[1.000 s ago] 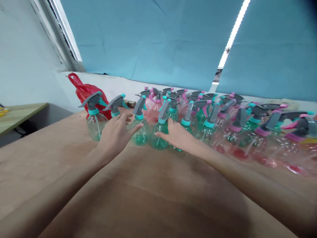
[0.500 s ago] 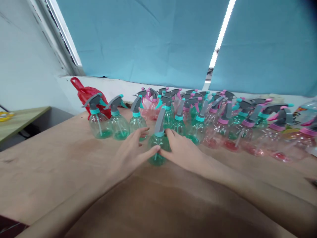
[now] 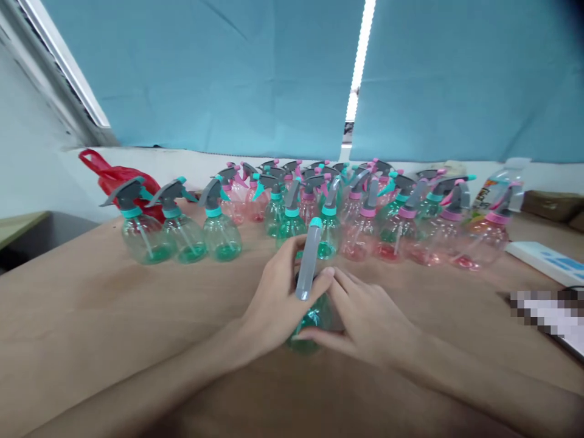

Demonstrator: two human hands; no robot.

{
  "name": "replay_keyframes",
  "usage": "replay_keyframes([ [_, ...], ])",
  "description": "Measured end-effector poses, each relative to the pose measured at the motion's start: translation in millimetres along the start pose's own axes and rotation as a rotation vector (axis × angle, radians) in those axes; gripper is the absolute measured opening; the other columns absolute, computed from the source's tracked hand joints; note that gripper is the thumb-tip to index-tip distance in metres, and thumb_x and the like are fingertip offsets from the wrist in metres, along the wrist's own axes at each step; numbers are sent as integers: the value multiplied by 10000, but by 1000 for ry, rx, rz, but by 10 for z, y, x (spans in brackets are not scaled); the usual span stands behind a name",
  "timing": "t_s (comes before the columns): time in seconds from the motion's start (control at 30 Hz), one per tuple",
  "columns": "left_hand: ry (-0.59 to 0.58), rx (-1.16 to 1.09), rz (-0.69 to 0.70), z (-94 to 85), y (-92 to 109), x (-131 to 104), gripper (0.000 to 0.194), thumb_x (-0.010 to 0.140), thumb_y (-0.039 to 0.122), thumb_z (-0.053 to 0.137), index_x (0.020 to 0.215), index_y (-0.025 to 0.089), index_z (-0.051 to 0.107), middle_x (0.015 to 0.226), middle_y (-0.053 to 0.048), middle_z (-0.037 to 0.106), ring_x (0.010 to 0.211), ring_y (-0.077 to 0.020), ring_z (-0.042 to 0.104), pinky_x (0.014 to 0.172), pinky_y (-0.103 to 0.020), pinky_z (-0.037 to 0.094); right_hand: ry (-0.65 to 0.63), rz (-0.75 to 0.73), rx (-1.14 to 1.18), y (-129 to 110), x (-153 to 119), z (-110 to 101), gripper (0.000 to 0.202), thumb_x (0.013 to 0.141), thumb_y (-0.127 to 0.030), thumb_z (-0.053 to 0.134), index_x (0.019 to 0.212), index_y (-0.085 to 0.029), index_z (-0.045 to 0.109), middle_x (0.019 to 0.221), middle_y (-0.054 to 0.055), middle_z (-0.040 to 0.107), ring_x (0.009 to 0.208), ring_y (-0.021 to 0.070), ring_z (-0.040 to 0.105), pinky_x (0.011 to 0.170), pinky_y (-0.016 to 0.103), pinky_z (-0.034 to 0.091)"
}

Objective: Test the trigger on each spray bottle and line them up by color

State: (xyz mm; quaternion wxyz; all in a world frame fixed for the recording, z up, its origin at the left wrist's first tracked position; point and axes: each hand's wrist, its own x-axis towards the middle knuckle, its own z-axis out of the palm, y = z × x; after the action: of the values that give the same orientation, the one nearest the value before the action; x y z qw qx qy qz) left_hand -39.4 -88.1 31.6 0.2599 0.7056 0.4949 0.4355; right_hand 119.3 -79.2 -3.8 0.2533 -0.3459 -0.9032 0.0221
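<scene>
A green spray bottle (image 3: 314, 317) with a grey trigger head and turquoise nozzle tip stands upright in front of me. My left hand (image 3: 276, 298) curls around its neck, just under the trigger head, and hides the collar. Lower down, the fingers and thumb of my right hand (image 3: 371, 319) clasp the rounded body from the right side. Just beyond my hands is another green spray bottle (image 3: 292, 225), partly covered by my left fingers. To the left, a green spray bottle (image 3: 222, 234) is nearest in a short row of three.
Several pink spray bottles (image 3: 387, 243) crowd the back and right, mixed with green ones. A red plastic bag (image 3: 118, 176) lies behind the left row. On the right are a large clear bottle (image 3: 502, 179), a white-and-blue box (image 3: 542, 261) and a dark-edged flat item (image 3: 554, 319).
The held spray bottle is closer to me. My left hand has shifted from its body to its neck, while my right hand still clasps the body. My view has turned right.
</scene>
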Motion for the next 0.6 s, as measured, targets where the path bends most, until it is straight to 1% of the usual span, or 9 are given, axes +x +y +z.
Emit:
replay_keyframes([
  [0.07,9,-37,40,117,9,41,349,859,300,587,1191,224,510,1226,-73,617,1083,-226,615,959,-421,497,14,1,-24,103,-69,-30,608,876,-699,384,1063,-157,586,979,150,656,843,305,642,582,402,528],
  [0.1,12,-62,58,168,15,62,333,852,271,574,1176,221,515,1203,-69,623,1061,-218,622,950,-409,502,12,-1,-24,159,-105,-41,608,876,-696,394,1077,-156,587,1007,157,659,868,310,642,611,414,534],
  [0.23,10,-120,87,314,47,131,259,787,192,525,1044,217,545,954,-31,653,842,-190,646,808,-371,547,-55,-5,18,449,-278,-60,629,891,-671,411,1147,-120,570,1117,194,650,1000,332,624,791,494,528],
  [0.33,-6,-95,81,374,48,180,203,766,176,515,960,228,541,822,8,629,717,-166,619,740,-351,543,-139,56,52,730,-432,-48,614,920,-620,421,1271,-126,514,1269,197,595,1159,330,561,931,525,474],
  [0.43,-21,-80,77,414,26,241,190,765,171,509,939,236,551,745,31,615,655,-153,595,677,-327,528,-196,109,98,978,-564,-15,663,911,-605,466,1382,-139,439,1415,183,496,1304,310,452,1050,526,391],
  [0.5,-34,-75,80,435,21,284,161,762,185,499,902,234,561,721,32,610,636,-153,586,636,-319,517,-208,119,101,1091,-621,17,696,890,-617,496,1401,-149,435,1457,175,454,1354,312,391,1084,540,349],
  [0.6,-70,-76,85,451,42,333,118,752,208,487,846,235,553,664,37,578,619,-155,572,590,-306,493,-200,101,76,1187,-658,72,740,863,-636,526,1411,-147,439,1483,172,417,1386,319,338,1104,558,318],
])
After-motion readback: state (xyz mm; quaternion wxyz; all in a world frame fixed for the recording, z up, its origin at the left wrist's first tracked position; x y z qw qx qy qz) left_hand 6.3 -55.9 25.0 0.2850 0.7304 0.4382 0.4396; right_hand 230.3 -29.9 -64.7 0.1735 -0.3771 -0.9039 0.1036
